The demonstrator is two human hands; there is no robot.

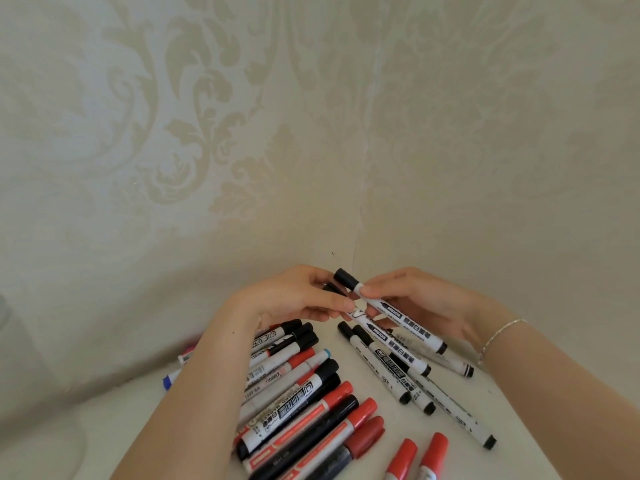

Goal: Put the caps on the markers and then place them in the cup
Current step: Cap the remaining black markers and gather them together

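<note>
My arms were bare to past the elbow, no sleeves showing. On my right wrist I wore a thin silver chain bracelet [502, 332], just behind the right hand [420, 304]. My left hand [294, 299] wore nothing.

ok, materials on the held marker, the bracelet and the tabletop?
Marker in the right hand: looks like smooth white plastic, printed barrel, matte black cap.
Bracelet: thin, silvery, glinting links, likely metal; too small to be sure.
Table: plain white, smooth, faintly satin; laminate or painted board, cannot tell which.
</note>
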